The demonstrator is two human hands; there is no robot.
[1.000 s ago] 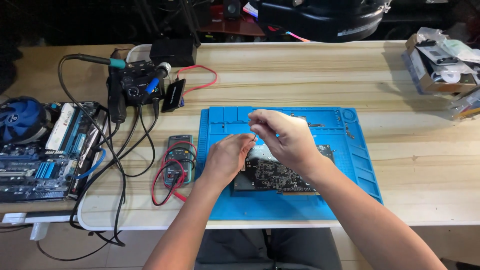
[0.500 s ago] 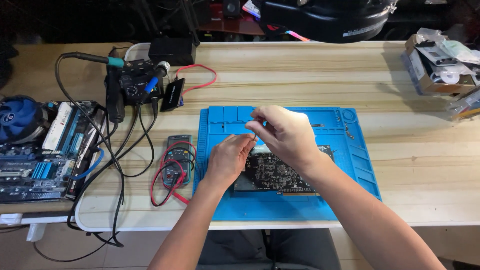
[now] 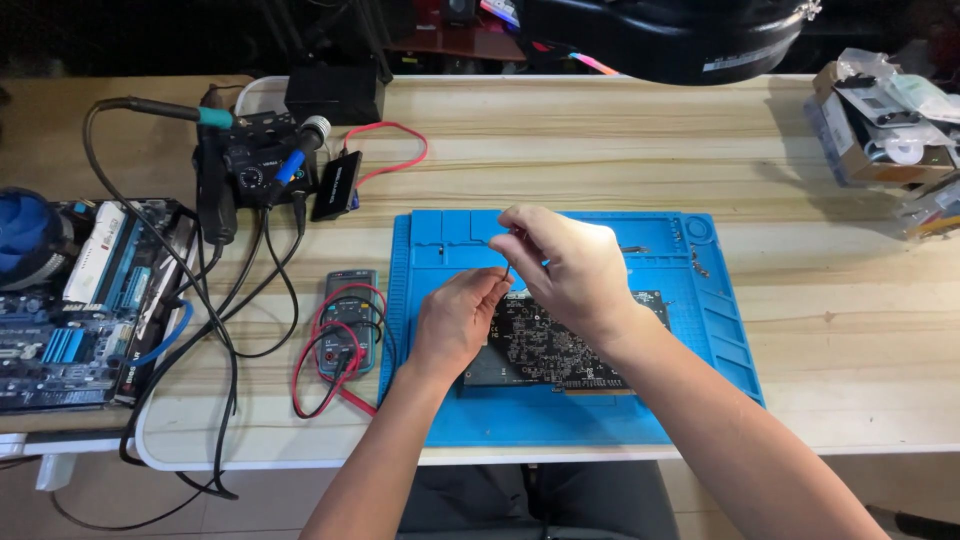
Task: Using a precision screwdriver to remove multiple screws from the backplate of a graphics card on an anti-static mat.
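A black circuit board (image 3: 560, 345) lies on a blue work mat (image 3: 600, 420) in the middle of the wooden table. My left hand (image 3: 455, 320) rests on the board's left edge with its fingers curled down onto it. My right hand (image 3: 560, 265) hovers over the board's upper left part, fingers pinched on a thin tool (image 3: 508, 268) whose tip points down near my left fingers. The tool's handle is hidden inside the fist.
A multimeter (image 3: 347, 325) with red and black leads lies left of the mat. A computer mainboard (image 3: 70, 300) with a blue fan sits at far left. Soldering gear (image 3: 255, 165) and cables stand at back left. A box of parts (image 3: 880, 120) is at back right.
Both hands stay over the board's left part. My right hand has shifted slightly up and to the left; the left hand has barely moved.
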